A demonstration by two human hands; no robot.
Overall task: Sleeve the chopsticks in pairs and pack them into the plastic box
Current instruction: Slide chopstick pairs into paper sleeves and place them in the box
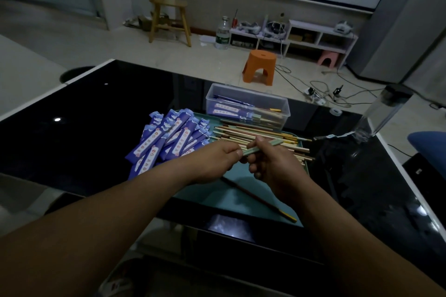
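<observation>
Nearest you, a lone dark-red chopstick with a yellow tip (258, 198) lies on the flat teal tray (231, 202). Above it, your left hand (218, 159) pinches one end of a pale green chopstick pair (253, 150), and your right hand (272, 166) has its fingers curled round the shafts. You seem to be evening up the pair. Next you need a sleeve from the heap of purple paper sleeves (169, 137) on the left. Beyond lie the loose mixed chopsticks (260, 134), then the clear plastic box (246, 106) holding a few sleeved pairs, with nothing in the way.

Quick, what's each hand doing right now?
Left hand: pinches one end of the pale green chopsticks.
Right hand: grips the same chopsticks further along.
</observation>
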